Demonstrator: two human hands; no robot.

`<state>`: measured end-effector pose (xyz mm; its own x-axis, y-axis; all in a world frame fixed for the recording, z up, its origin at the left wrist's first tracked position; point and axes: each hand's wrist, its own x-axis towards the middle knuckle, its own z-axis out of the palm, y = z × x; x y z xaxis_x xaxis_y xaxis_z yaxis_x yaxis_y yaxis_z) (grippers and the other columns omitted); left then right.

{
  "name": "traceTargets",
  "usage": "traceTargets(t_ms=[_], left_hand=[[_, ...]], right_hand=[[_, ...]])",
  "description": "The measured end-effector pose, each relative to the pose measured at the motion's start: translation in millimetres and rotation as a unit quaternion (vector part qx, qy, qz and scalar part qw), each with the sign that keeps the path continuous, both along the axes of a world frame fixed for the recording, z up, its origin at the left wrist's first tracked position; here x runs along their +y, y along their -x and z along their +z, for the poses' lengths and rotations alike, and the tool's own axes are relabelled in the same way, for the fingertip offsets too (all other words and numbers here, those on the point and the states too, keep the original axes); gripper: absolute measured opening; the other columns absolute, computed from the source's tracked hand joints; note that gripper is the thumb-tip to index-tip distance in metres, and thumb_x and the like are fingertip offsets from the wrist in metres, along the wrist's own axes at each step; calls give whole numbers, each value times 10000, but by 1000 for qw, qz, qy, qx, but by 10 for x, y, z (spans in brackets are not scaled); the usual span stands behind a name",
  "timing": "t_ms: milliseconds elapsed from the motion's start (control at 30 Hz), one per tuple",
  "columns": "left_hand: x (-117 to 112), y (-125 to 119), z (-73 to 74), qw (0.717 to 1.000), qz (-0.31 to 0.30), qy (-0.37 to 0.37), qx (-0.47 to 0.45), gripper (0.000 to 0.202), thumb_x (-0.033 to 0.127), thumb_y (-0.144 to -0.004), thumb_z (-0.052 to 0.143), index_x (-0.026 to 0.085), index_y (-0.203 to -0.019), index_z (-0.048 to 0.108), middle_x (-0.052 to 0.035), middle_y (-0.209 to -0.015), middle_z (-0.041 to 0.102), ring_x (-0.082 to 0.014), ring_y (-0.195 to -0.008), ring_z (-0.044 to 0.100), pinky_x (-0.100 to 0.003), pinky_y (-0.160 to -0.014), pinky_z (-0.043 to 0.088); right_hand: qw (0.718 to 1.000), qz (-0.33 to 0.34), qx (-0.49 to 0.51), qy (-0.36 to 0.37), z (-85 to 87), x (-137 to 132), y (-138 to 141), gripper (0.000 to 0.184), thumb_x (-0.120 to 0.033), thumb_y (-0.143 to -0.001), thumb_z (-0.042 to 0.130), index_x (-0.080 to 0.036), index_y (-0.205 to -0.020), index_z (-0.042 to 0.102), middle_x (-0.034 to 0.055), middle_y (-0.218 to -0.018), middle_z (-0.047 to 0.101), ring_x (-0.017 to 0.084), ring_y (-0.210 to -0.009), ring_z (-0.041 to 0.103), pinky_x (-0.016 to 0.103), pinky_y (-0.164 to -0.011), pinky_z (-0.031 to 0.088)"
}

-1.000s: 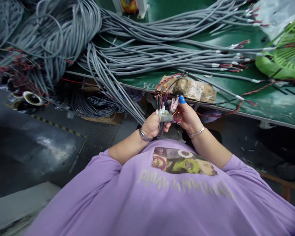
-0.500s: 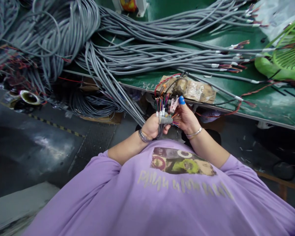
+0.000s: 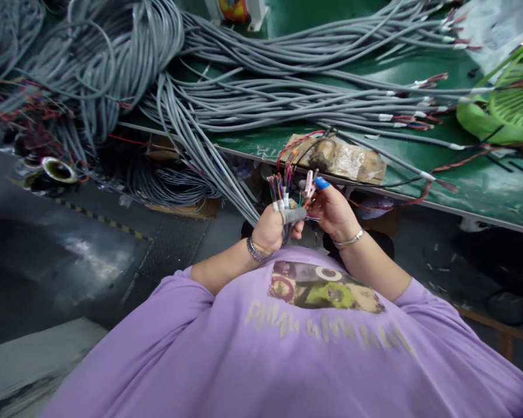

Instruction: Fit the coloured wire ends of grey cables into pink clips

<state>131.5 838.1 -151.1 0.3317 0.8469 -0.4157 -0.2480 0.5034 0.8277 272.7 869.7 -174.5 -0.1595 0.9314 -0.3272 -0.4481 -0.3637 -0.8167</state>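
Note:
My left hand (image 3: 272,225) is closed round the end of a grey cable (image 3: 287,229), just in front of my chest. Thin coloured wires (image 3: 280,186) fan upward out of that cable end, some with white tips. A grey cot covers one left fingertip (image 3: 294,215). My right hand (image 3: 333,210) is closed beside it, pinching a small pink tool (image 3: 308,183) and some of the coloured wires. A blue cot (image 3: 322,183) covers a right fingertip. Both wrists wear metal bands.
A green workbench (image 3: 470,180) runs across ahead, heaped with long grey cables (image 3: 261,98) with stripped ends. A taped brown block (image 3: 344,158) lies at its near edge. A green plastic basket (image 3: 505,110) sits far right. More cable coils (image 3: 87,69) hang left over the dark floor.
Both hands have shifted slightly while staying closed on the cable end. The fan of wires leans a little further left and the blue-tipped finger has tilted.

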Motion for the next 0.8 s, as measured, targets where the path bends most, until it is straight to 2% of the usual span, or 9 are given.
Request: traceTargets(t_ms=[67, 233, 300, 400, 467, 633, 733, 800], left_hand=[[18, -17, -5, 1000, 9, 0, -2, 430, 453, -587, 811, 173, -679, 497, 46, -500, 555, -76, -394, 487, -201, -388, 424], [48, -57, -8, 1000, 16, 2, -1, 415, 441, -586, 807, 170, -678, 505, 40, -502, 557, -78, -402, 492, -202, -389, 430], [50, -72, -7, 1000, 17, 2, -5, 396, 423, -581, 803, 165, -686, 521, 37, -504, 561, -79, -406, 494, -204, -391, 436], [51, -94, -8, 1000, 18, 4, -10, 389, 409, -570, 800, 161, -690, 525, 37, -503, 559, -77, -405, 489, -201, -389, 430], [51, -106, -14, 1000, 19, 5, -6, 403, 418, -567, 804, 162, -684, 514, 39, -502, 554, -75, -403, 485, -199, -389, 426], [49, -118, -68, 1000, 20, 7, 4, 433, 448, -573, 814, 165, -692, 508, 35, -503, 558, -79, -398, 492, -201, -389, 435], [40, -117, -102, 1000, 23, 5, 0, 436, 448, -573, 816, 168, -693, 504, 32, -504, 561, -83, -402, 496, -203, -388, 442], [32, -116, -102, 1000, 20, 1, 0, 434, 453, -579, 814, 165, -692, 510, 30, -505, 562, -82, -403, 495, -200, -385, 436]], right_hand=[[999, -20, -26, -21, -40, 2, 23, 568, -786, -715, 600, -222, -784, 568, 5, -671, 594, 147, -617, 553, 285, -574, 442], [982, -123, -126, -74, -150, 2, 86, 642, -875, -704, 507, -234, -733, 536, 20, -710, 616, 161, -653, 566, 302, -591, 461], [988, -95, -101, -63, -157, 15, 105, 677, -904, -681, 487, -235, -758, 554, 28, -722, 632, 180, -682, 597, 315, -595, 485], [998, -4, -41, -39, -141, 47, 121, 744, -944, -647, 456, -237, -834, 592, 39, -716, 640, 212, -691, 630, 332, -550, 500], [999, 30, -21, -33, -134, 64, 128, 774, -956, -636, 446, -240, -883, 606, 45, -697, 633, 231, -682, 636, 345, -515, 498], [1000, 19, 22, 5, -135, 72, 142, 753, -927, -644, 499, -238, -927, 606, 53, -675, 622, 262, -703, 645, 370, -510, 508], [998, 13, 47, 27, -125, 70, 137, 722, -905, -639, 543, -230, -892, 594, 48, -684, 625, 235, -704, 636, 352, -549, 512], [998, 22, 58, 16, -123, 73, 128, 701, -891, -648, 554, -233, -888, 579, 38, -712, 635, 206, -713, 624, 327, -582, 508]])
